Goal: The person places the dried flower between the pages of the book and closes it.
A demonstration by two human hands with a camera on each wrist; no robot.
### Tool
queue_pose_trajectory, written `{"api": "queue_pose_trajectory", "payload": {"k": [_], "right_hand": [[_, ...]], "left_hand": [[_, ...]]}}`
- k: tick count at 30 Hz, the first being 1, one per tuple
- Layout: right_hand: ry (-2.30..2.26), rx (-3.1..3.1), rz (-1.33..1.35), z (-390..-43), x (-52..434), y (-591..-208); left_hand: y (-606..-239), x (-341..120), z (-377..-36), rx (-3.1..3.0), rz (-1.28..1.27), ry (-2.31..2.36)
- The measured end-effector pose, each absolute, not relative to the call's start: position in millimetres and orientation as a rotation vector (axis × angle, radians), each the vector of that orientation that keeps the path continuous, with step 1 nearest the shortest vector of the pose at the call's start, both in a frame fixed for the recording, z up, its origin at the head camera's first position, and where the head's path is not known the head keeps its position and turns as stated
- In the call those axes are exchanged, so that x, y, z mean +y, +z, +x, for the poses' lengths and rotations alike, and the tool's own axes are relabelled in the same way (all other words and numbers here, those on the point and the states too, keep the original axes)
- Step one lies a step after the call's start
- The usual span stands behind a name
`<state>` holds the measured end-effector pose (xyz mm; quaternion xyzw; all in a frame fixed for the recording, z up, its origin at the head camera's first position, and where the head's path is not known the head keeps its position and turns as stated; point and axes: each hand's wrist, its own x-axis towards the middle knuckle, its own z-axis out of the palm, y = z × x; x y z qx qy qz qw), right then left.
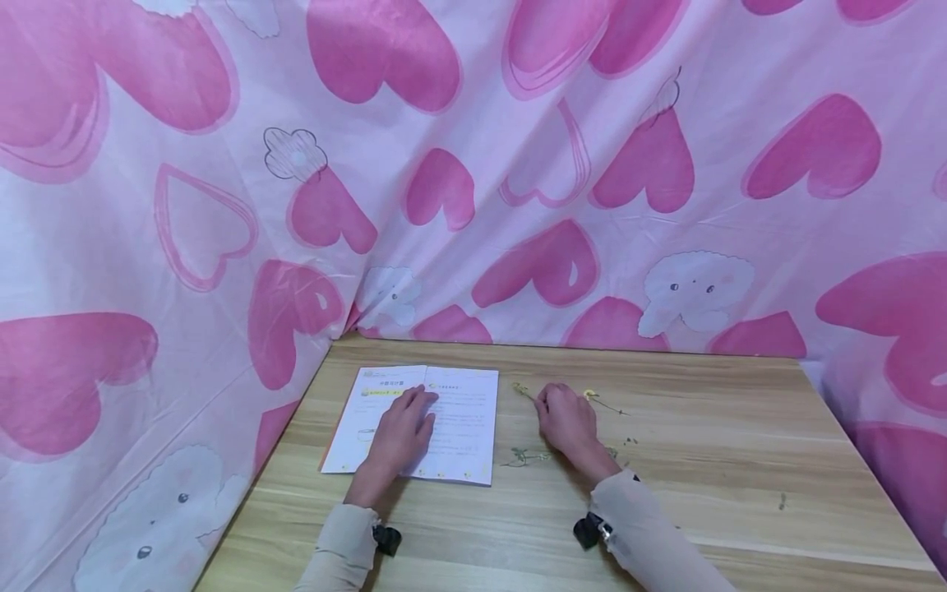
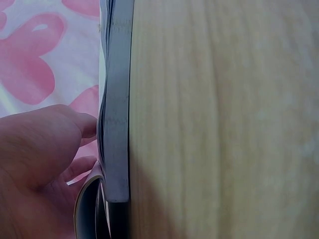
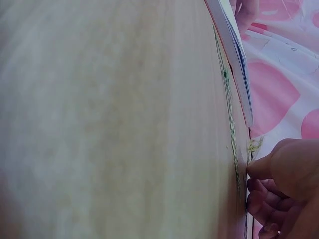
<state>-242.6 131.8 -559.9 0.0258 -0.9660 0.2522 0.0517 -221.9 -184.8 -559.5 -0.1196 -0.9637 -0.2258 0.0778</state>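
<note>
left hand (image 1: 403, 427) lies on the open book (image 1: 462, 444), fingers mostly straight across the middle fold, gripping nothing. right hand (image 1: 568, 419) has fingers curled, thumb and fingertips pinching the stem of a yellow flower (image 1: 519, 388) just right of the book; its head sticks out on the book side, low over the wooden table (image 1: 740, 427) (can't tell if it touches). second flower (image 1: 590, 395) lies just right of that hand, stem pointing away rightward. green sprig (image 1: 521, 456) sits between book and right wrist. heart-print cloth (image 1: 533, 263) hangs behind.
</note>
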Motion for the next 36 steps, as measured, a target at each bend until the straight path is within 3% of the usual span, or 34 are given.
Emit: {"api": "queue_pose_trajectory", "payload": {"k": [21, 36], "right_hand": [[0.874, -2.902, 0.089, -241.6, 130.5, -557.6], [1.055, -2.847, 0.201, -236.1, 74.6, -546.0]], "left_hand": [[-554.0, -194.8, -220.2, -2.956, -0.376, -0.726], [-554.3, -204.0, -215.9, -2.976, -0.353, -0.642]]}}
